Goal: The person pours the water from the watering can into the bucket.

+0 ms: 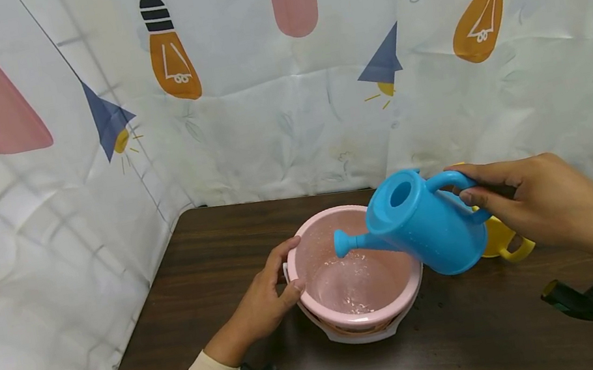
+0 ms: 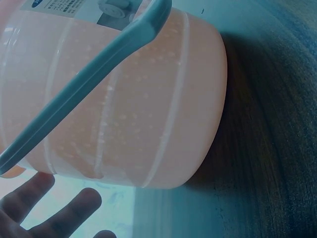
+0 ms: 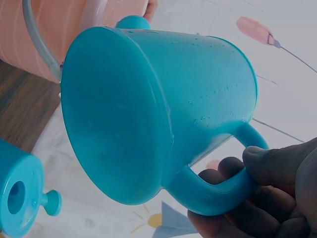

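A pink bucket [image 1: 364, 318] with a hanging white handle [image 2: 94, 79] stands on the table, water rippling inside it. My left hand [image 1: 265, 296] rests against the bucket's left side with thumb and fingers spread, touching near the rim. In the left wrist view some fingers [image 2: 74, 213] extend beside the bucket wall. My right hand [image 1: 543, 201] grips the handle of a blue watering can [image 1: 430, 231]. The can is tilted, its spout over the bucket's opening. Wet drops cling to its side in the right wrist view.
Behind the watering can, a yellow object with a handle [image 1: 505, 241] is partly hidden. A second blue watering can [image 3: 20, 191] shows in the right wrist view. Patterned white cloth [image 1: 286, 127] hangs behind and left of the dark wooden table [image 1: 212, 246].
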The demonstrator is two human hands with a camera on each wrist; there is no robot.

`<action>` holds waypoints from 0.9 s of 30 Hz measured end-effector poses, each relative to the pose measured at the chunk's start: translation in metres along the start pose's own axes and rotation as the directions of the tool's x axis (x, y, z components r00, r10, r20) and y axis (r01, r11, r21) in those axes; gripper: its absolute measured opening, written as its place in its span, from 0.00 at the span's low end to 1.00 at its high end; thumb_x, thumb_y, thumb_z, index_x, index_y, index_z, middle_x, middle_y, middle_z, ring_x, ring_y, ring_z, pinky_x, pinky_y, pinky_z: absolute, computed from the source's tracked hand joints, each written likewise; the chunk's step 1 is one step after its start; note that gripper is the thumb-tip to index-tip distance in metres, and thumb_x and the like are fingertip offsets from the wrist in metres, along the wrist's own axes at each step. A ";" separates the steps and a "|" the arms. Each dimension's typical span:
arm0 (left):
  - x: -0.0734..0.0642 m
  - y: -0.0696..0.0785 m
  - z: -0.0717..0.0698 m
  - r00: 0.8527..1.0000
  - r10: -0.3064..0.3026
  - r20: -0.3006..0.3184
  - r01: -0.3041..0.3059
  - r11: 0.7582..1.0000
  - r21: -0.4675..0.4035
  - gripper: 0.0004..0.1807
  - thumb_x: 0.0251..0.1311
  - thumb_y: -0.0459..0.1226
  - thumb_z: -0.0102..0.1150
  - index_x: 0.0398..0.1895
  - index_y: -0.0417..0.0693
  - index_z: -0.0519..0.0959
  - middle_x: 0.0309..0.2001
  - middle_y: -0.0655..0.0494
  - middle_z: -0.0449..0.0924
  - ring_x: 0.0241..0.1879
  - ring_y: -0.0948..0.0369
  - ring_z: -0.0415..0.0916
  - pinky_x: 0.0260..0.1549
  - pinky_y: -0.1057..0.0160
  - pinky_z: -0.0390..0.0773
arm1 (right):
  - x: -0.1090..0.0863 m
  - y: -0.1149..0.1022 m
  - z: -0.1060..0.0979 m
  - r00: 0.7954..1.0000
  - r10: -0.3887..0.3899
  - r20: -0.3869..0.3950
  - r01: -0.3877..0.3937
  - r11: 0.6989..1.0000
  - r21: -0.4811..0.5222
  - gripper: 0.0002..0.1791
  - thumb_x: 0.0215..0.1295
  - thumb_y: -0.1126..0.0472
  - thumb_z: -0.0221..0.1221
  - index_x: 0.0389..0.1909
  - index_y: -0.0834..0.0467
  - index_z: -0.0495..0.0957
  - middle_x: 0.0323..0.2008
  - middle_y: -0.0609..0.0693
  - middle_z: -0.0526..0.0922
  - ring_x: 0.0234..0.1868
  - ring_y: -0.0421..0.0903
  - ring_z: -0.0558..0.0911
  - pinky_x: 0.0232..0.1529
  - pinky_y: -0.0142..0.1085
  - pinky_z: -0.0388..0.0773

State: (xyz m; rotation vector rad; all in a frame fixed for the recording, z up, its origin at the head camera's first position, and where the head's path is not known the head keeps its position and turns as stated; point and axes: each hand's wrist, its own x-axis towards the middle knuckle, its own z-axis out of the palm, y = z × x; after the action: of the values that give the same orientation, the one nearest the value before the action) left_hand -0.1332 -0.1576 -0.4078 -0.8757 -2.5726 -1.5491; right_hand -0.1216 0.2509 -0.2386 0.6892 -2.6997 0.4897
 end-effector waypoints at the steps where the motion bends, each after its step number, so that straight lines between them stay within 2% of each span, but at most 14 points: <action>1: 0.000 0.000 0.000 1.000 0.000 0.001 0.000 1.000 -0.002 0.37 0.71 0.52 0.54 0.80 0.62 0.55 0.65 0.49 0.71 0.55 0.53 0.77 0.51 0.55 0.78 | 0.000 0.000 0.000 1.000 0.000 -0.001 0.000 1.000 0.003 0.27 0.66 0.63 0.69 0.66 0.61 0.78 0.32 0.51 0.88 0.19 0.37 0.73 0.15 0.34 0.64; 7: 0.000 0.000 0.000 1.000 0.001 0.003 -0.001 1.000 -0.009 0.37 0.71 0.52 0.54 0.80 0.62 0.55 0.65 0.49 0.71 0.55 0.53 0.77 0.50 0.54 0.79 | 0.001 -0.002 0.000 1.000 0.005 0.006 -0.005 1.000 0.000 0.27 0.66 0.63 0.69 0.66 0.61 0.78 0.35 0.55 0.88 0.21 0.40 0.75 0.16 0.34 0.65; 14: 0.000 0.000 0.000 1.000 -0.005 0.002 0.005 1.000 -0.006 0.37 0.71 0.51 0.54 0.80 0.62 0.55 0.65 0.50 0.71 0.55 0.53 0.77 0.50 0.53 0.79 | 0.001 -0.004 -0.001 1.000 -0.005 -0.003 0.005 1.000 -0.001 0.27 0.66 0.63 0.69 0.66 0.60 0.78 0.33 0.51 0.88 0.20 0.38 0.72 0.16 0.34 0.64; 21: 0.000 0.000 0.000 1.000 -0.005 -0.003 0.005 1.000 -0.005 0.36 0.71 0.51 0.54 0.79 0.63 0.55 0.64 0.50 0.72 0.54 0.53 0.77 0.50 0.49 0.78 | 0.003 -0.006 0.000 1.000 -0.011 -0.009 0.011 1.000 0.019 0.27 0.65 0.63 0.69 0.65 0.61 0.79 0.41 0.62 0.88 0.23 0.40 0.79 0.17 0.33 0.69; 27: 0.000 -0.001 0.001 1.000 -0.004 0.000 0.004 1.000 0.000 0.36 0.71 0.51 0.54 0.80 0.64 0.54 0.65 0.51 0.71 0.55 0.54 0.77 0.51 0.50 0.78 | 0.003 -0.006 0.000 1.000 -0.011 -0.005 0.011 1.000 0.001 0.27 0.65 0.63 0.69 0.65 0.60 0.79 0.41 0.60 0.88 0.24 0.40 0.79 0.17 0.34 0.68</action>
State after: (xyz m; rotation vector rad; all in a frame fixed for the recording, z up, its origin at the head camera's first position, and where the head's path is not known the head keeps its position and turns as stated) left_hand -0.1337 -0.1574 -0.4091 -0.8705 -2.5764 -1.5502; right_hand -0.1208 0.2450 -0.2360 0.7024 -2.6898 0.4894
